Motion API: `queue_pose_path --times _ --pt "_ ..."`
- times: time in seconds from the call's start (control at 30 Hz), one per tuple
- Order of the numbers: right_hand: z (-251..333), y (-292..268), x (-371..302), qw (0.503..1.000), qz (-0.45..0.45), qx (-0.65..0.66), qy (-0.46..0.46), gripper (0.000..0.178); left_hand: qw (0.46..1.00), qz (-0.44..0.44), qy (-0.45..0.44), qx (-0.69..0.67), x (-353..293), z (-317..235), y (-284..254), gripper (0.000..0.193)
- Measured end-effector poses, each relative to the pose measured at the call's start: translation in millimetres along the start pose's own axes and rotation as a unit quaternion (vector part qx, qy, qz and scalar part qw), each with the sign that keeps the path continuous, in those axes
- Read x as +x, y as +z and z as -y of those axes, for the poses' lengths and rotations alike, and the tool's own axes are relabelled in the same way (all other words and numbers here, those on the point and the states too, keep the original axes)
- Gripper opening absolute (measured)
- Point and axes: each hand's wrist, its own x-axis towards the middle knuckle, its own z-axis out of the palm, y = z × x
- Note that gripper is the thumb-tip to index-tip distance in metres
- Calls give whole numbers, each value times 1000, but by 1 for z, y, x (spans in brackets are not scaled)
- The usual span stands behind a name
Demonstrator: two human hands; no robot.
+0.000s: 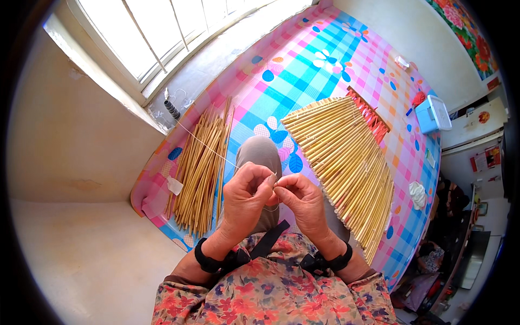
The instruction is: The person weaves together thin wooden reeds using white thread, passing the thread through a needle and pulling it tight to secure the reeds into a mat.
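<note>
Above my lap, both hands meet with their fingertips pinched together. My left hand grips a thin white thread, which runs up and left toward a dark spool by the window sill. Close against it, my right hand pinches the thread too, and a small loop hangs under the fingers. A tiny thin tip shows between the fingertips; I cannot tell whether it is a needle. Beside my right knee lies a fan-shaped mat of stitched straw-coloured stalks. Loose stalks lie in a pile on the left.
A checked, flowered sheet covers the bed-like surface. Red strands on a bar lie at the mat's far edge. Farther right are a blue lidded box and a crumpled white cloth. The barred window and wall bound the left.
</note>
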Motion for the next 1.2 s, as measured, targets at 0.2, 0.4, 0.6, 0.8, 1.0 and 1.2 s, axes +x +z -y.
queue_pose_path --times 0.2,0.4,0.6,0.8,1.0,1.2 --pt "-2 -1 0 1000 -2 -2 -2 11 1000 -4 -3 7 1 2 0 3" --pt "-2 -1 1 1000 -1 -4 2 11 1000 -9 -11 7 1 3 0 4" --pt "-2 -2 1 1000 4 -7 4 12 1000 -10 -5 7 1 4 0 5" --pt "-3 -2 1 1000 4 -11 6 11 1000 -4 -18 0 2 4 -1 4" --pt "-2 -4 1 1000 5 -14 0 10 999 20 -18 -26 3 0 -5 3" --pt "39 12 -9 985 140 100 -27 7 915 288 276 -65 -1 -73 -16 6"
